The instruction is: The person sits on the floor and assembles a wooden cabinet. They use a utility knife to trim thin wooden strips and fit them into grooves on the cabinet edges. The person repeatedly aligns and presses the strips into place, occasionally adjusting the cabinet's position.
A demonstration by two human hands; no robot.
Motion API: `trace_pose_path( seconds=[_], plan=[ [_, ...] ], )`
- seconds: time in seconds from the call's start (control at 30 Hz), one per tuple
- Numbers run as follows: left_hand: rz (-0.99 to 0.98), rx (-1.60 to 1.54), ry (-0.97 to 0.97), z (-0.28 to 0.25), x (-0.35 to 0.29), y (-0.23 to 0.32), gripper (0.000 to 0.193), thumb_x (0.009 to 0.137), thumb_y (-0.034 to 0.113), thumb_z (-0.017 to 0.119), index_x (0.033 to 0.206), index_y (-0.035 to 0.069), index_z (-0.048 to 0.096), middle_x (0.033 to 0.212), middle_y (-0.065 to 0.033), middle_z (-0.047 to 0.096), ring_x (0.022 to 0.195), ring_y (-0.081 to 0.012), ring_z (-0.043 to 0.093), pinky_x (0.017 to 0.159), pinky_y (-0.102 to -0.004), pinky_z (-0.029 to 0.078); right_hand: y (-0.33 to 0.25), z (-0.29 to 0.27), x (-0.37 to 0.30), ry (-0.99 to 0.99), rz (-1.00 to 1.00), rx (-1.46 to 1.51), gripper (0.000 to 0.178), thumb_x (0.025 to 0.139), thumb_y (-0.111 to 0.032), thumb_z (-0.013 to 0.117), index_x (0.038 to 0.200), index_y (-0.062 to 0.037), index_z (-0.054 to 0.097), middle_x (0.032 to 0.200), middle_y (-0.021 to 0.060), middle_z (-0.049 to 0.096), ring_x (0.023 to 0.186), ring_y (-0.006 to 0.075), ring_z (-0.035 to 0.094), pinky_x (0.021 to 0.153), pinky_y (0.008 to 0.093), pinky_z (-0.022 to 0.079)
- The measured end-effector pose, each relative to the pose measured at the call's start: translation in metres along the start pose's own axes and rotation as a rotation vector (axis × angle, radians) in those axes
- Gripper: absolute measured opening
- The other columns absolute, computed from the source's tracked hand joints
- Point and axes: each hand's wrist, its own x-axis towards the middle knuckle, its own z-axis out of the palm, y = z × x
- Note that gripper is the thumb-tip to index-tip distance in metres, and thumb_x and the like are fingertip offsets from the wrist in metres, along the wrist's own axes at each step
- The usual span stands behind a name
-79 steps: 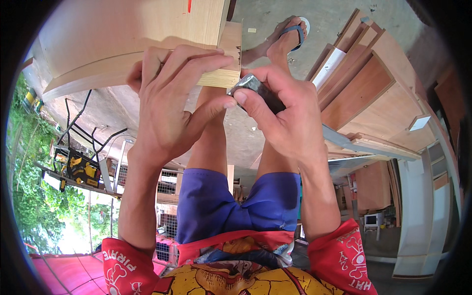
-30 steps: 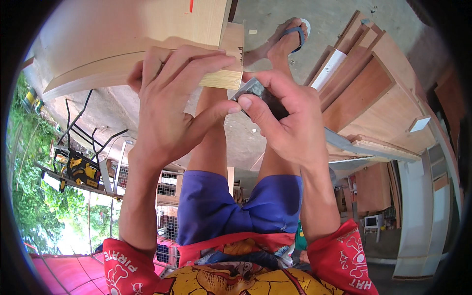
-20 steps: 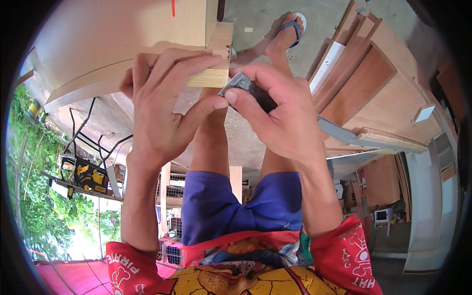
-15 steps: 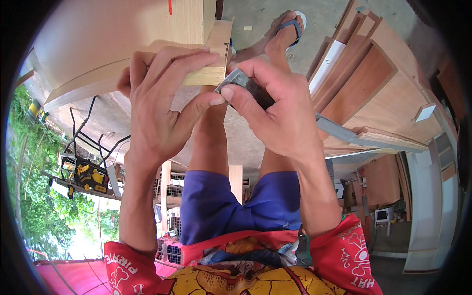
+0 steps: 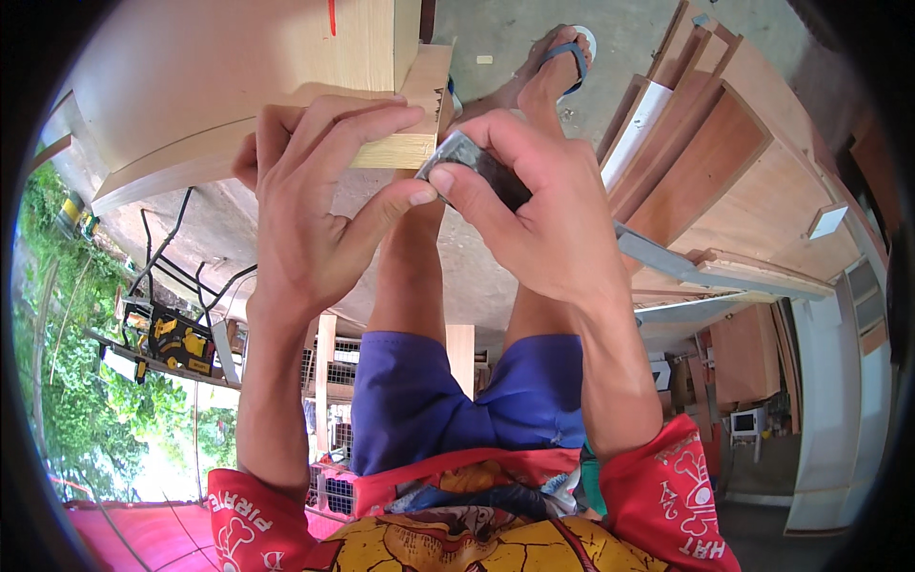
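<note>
My right hand (image 5: 553, 205) grips a small dark rectangular block (image 5: 465, 157) with a scuffed grey face, thumb on its near side. The block's far corner is by the end of a pale wooden panel (image 5: 400, 152); contact between them is hard to tell. My left hand (image 5: 319, 200) rests its fingers, spread and slightly bent, along the panel's edge. Its thumb points toward the block, the tip close to the block's left corner. Dark jagged marks show on the thin wood strip (image 5: 434, 76) beside the panel.
Wooden boards and panels (image 5: 710, 162) lean at the right, with a grey bar (image 5: 705, 264) across them. A black-and-yellow tool (image 5: 181, 343) lies at the left near black metal legs (image 5: 167, 243). A sandalled foot (image 5: 562, 67) stands on the concrete floor ahead.
The view has shifted slightly. Both hands, the block and the panel keep nearly the same places relative to one another.
</note>
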Motion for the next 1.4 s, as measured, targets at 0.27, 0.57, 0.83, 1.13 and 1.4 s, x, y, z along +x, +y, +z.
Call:
trace_pose_path(
  seconds=[0.27,0.57,0.83,1.13,1.4],
  plan=[
    [-0.033,0.008,-0.001,0.000,-0.001,0.002,0.045,0.088,0.043,0.086,0.125,0.019,0.081,0.128,-0.0008,0.076,0.111,-0.0287,0.057,0.105,-0.0406,0.036,0.003,0.003,0.001,0.011,-0.032,0.009,0.017,0.100,-0.015,0.082,0.105,-0.0021,0.072,0.067,0.0039,0.059,0.057,0.0113,0.049,0.054,0.0309,0.038],
    [-0.046,0.021,0.024,0.003,0.000,0.004,0.039,0.088,0.038,0.086,0.122,0.020,0.082,0.124,0.0029,0.077,0.109,-0.0252,0.057,0.105,-0.0390,0.033,0.003,0.002,0.005,0.018,-0.035,-0.017,0.020,0.100,-0.019,0.081,0.104,-0.0019,0.072,0.067,0.0076,0.059,0.056,0.0166,0.052,0.054,0.0336,0.039],
    [-0.064,0.034,0.044,0.004,-0.002,0.004,0.039,0.089,0.037,0.087,0.123,0.020,0.081,0.123,0.0042,0.077,0.108,-0.0239,0.056,0.105,-0.0395,0.031,0.002,0.003,0.010,0.063,-0.087,-0.039,0.019,0.099,-0.019,0.081,0.105,-0.0020,0.073,0.069,0.0091,0.061,0.058,0.0196,0.055,0.056,0.0348,0.042],
    [-0.031,0.010,0.026,0.004,-0.001,0.005,0.044,0.088,0.041,0.088,0.125,0.019,0.080,0.124,0.0034,0.077,0.109,-0.0244,0.057,0.106,-0.0404,0.030,0.008,0.005,-0.002,0.076,-0.080,0.002,0.019,0.099,-0.017,0.080,0.107,-0.0008,0.074,0.076,0.0110,0.067,0.061,0.0213,0.060,0.058,0.0354,0.045],
    [-0.053,0.032,0.070,0.012,-0.002,0.004,0.039,0.088,0.040,0.088,0.121,0.020,0.082,0.121,0.0036,0.077,0.108,-0.0233,0.057,0.106,-0.0398,0.030,0.001,0.000,0.008,0.057,0.025,-0.037,0.021,0.104,-0.021,0.076,0.111,-0.0010,0.074,0.073,0.0048,0.064,0.061,0.0124,0.059,0.055,0.0310,0.045]
  ],
)
